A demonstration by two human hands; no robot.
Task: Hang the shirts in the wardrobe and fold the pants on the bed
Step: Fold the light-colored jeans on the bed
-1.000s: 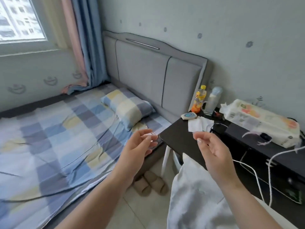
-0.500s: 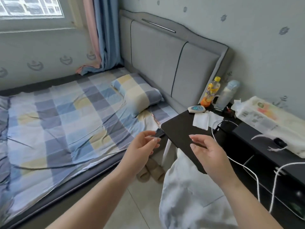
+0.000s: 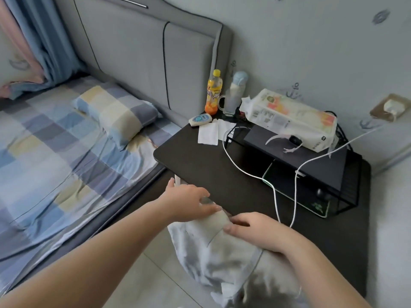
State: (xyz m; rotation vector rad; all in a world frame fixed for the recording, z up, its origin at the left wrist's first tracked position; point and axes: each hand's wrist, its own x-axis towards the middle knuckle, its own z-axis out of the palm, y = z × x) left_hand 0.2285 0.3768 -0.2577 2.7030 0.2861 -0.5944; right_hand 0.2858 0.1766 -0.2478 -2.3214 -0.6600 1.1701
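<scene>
A pale grey-white garment (image 3: 224, 258) hangs over the near edge of the black side table (image 3: 200, 165) and drapes toward the floor. My left hand (image 3: 189, 203) lies palm down on the garment's top edge, fingers spread. My right hand (image 3: 255, 230) presses on the same top edge from the right, thumb on the cloth. Whether either hand pinches the fabric is unclear. The bed (image 3: 55, 163), with a checked blue, grey and yellow sheet and a matching pillow (image 3: 115, 112), lies to the left. No wardrobe is in view.
On the table stand an orange drink bottle (image 3: 214, 92), a pale bottle (image 3: 235, 92), a tissue pack (image 3: 291, 118), a black wire shelf (image 3: 300, 156), folded tissues (image 3: 209, 134) and white cables (image 3: 275, 192). A grey headboard (image 3: 144, 52) backs the bed. Tiled floor (image 3: 160, 281) runs between bed and table.
Both hands dropped from mid-air, where they were held apart, onto the top edge of the garment at the table. The view tilted down and to the right.
</scene>
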